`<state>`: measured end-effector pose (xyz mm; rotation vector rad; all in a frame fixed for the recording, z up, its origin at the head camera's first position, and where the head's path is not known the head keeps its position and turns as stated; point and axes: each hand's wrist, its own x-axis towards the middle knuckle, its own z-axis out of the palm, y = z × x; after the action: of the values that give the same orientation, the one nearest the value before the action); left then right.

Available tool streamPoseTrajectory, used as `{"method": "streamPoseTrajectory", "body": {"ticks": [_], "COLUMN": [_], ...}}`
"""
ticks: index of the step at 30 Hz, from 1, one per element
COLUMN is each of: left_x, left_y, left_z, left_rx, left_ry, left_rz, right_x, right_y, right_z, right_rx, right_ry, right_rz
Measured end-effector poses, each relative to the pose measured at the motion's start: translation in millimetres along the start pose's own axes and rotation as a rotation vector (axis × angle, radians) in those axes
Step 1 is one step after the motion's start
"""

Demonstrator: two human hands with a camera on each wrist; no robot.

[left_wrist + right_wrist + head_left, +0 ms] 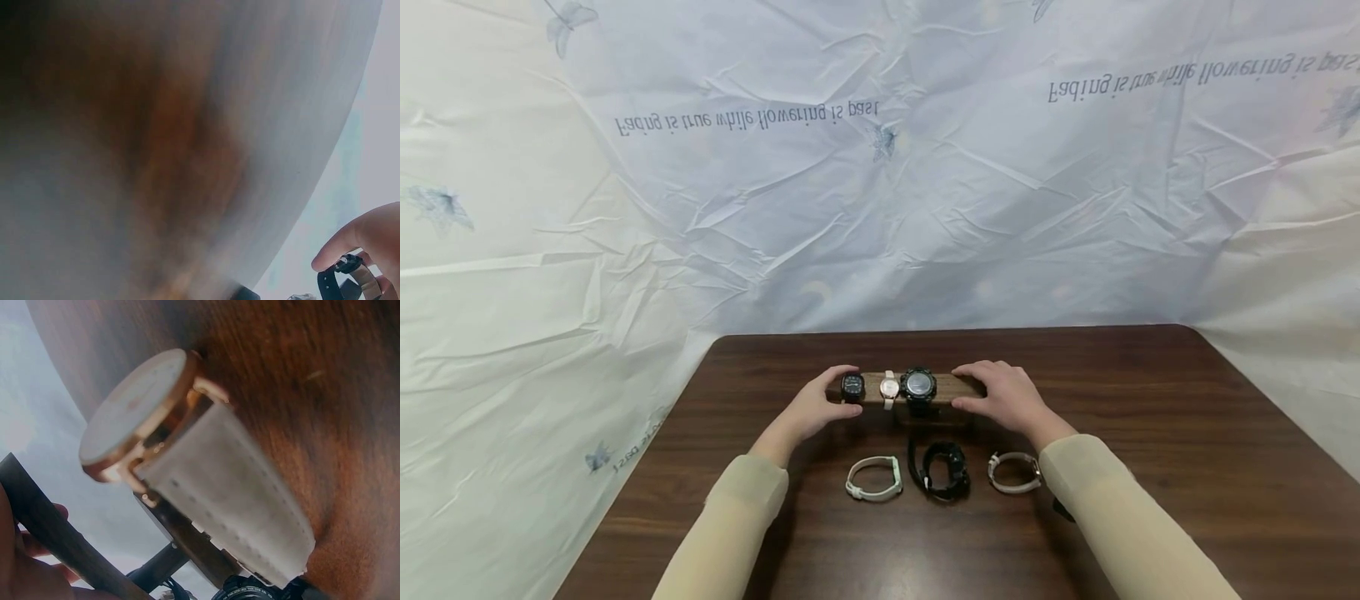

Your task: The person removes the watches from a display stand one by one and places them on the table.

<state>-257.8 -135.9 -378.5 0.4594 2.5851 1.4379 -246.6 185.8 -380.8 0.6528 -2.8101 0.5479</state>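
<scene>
In the lower middle of the head view, three watches are lying on the dark counter (1150, 400): a pale green watch (873, 479), a black watch (942, 470) and a white watch (1013, 472). A little higher in the frame, both hands are gripping a wooden bar (955, 387). The left hand (817, 407) is curling around its left end, beside a small black watch (852, 387). The right hand (1006, 396) is curling around its right end. A white-strapped watch (889, 388) and a large black watch (918, 386) are sitting on the bar between them.
</scene>
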Motion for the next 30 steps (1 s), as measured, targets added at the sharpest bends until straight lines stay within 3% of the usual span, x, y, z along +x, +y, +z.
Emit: {"method": "streamPoseTrajectory", "body": {"ticks": [6,13,18,26,30], "left_x": [-8.2,-1.8,-10.8,-41.8,-45.5], "left_y": [4.6,-25.3,-29.6,7.7,6.8], "left_z": [-3.2,-0.9,-4.4,-4.6,0.7], "left_rx": [-0.034,-0.007,0.025,-0.006,0.027], "left_ry": [0.003,0.044,0.033,-0.089,-0.116], "left_rz": [0.019,0.085,0.068,0.085,0.117], "right_x": [-0.2,-0.6,1.1,0.0,-0.7], "right_y": [-0.3,-0.4,-0.7,-1.1,-1.2], "right_z": [-1.5,-0.3,1.4,0.6,1.7], "right_rx": [-0.003,0.009,0.011,0.009,0.013], "right_ry": [0.001,-0.003,0.004,0.005,0.008], "right_rz": [0.006,0.013,0.001,0.001,0.001]}}
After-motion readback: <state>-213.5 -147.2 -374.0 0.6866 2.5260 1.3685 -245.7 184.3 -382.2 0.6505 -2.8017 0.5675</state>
